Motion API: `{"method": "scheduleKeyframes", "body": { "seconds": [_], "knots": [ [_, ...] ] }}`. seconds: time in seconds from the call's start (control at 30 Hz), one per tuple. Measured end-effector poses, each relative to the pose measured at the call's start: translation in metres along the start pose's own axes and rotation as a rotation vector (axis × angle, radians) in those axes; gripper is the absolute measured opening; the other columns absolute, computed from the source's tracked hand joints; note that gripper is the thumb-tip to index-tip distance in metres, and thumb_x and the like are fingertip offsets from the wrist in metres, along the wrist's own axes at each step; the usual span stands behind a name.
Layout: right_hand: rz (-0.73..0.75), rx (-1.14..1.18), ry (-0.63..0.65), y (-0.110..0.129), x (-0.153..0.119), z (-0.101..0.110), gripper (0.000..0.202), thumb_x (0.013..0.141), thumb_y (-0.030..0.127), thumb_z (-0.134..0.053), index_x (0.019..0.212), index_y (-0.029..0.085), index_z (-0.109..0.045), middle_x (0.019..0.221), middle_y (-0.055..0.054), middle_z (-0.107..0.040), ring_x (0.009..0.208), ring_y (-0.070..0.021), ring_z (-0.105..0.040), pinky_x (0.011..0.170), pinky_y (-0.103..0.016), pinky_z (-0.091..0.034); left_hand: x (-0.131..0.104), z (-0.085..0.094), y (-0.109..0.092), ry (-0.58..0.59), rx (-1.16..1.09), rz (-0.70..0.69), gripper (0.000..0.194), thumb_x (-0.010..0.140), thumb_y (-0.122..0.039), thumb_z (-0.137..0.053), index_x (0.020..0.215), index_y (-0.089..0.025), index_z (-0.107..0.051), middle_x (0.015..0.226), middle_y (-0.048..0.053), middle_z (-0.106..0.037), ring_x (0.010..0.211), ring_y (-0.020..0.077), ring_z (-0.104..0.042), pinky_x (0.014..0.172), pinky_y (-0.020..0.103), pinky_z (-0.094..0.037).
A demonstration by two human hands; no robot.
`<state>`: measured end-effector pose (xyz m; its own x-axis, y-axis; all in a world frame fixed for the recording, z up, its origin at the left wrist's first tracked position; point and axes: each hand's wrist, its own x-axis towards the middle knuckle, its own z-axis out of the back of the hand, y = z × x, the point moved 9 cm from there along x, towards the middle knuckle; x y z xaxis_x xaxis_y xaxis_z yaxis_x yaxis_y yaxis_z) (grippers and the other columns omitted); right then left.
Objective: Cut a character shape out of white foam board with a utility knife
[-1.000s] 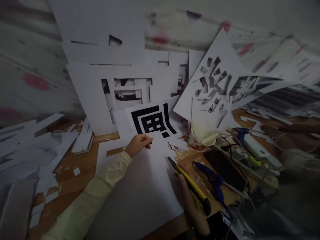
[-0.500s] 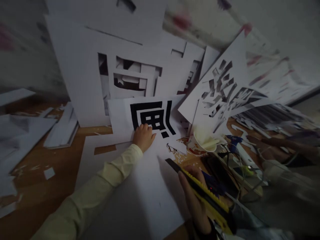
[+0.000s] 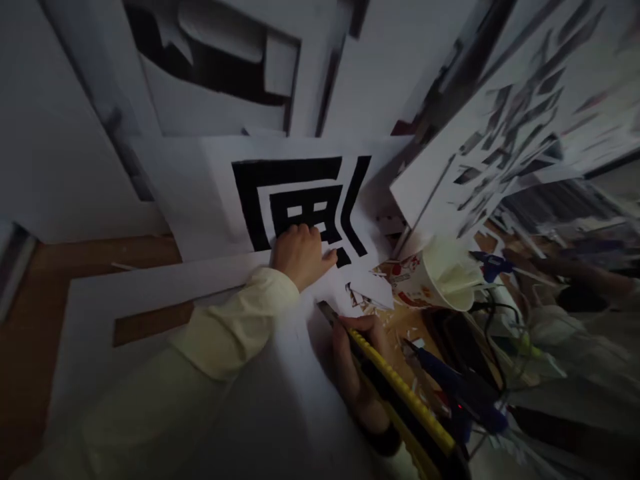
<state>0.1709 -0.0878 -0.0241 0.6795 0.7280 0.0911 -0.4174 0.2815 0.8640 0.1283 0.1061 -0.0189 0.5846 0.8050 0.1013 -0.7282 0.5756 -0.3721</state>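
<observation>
A white sheet printed with a bold black character leans at the back, and my left hand lies against its lower part, thumb apart from the fingers. The fingertips cover some of the black strokes. My right hand is closed around a yellow and black utility knife. Its blade points up and left, over a large white board, with the tip below and right of my left hand. Whether the tip touches the board I cannot tell. A rectangular slot is cut through the board at its left side.
Boards with cut-out shapes stand behind the sheet; another cut board leans at right. A paper cup holding white pieces, a blue glue gun, cables and paper scraps lie right. Another person's arm is at far right.
The view has come closer to the printed sheet. The knife in my right hand has moved up and left, nearer my left hand, which stays on the sheet.
</observation>
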Motion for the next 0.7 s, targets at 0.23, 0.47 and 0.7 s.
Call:
{"method": "scheduleKeyframes", "body": {
  "seconds": [0.23,0.47,0.7],
  "knots": [
    [-0.021,0.005,-0.086,0.015,0.001,0.0,0.02,0.088,0.038,-0.064,0.08,0.021,-0.056,0.057,0.003,-0.06,0.046,-0.0094,-0.05,0.047,-0.022,-0.04,0.004,-0.003,-0.003,-0.001,0.067,-0.03,0.055,0.096,-0.049,-0.036,0.095,-0.009,-0.074,0.092,0.017,-0.068,0.094,0.0289,-0.062,0.073,0.035,-0.045],
    [0.021,-0.027,-0.07,0.027,0.004,-0.003,0.018,0.088,0.036,-0.065,0.081,0.022,-0.056,0.055,0.004,-0.063,0.041,-0.0085,-0.051,0.044,-0.021,-0.038,0.005,-0.005,0.0,-0.018,0.05,-0.011,0.054,0.095,-0.047,-0.037,0.091,-0.009,-0.074,0.084,0.016,-0.07,0.086,0.0296,-0.065,0.072,0.036,-0.043],
    [-0.023,-0.042,0.023,0.011,0.004,-0.004,0.013,0.085,0.034,-0.066,0.085,0.025,-0.056,0.065,0.001,-0.067,0.047,-0.0111,-0.055,0.041,-0.021,-0.038,0.006,-0.007,0.001,0.0,0.005,-0.005,0.054,0.095,-0.047,-0.036,0.093,-0.01,-0.075,0.087,0.016,-0.071,0.09,0.03,-0.065,0.075,0.037,-0.042]
  ]
}}
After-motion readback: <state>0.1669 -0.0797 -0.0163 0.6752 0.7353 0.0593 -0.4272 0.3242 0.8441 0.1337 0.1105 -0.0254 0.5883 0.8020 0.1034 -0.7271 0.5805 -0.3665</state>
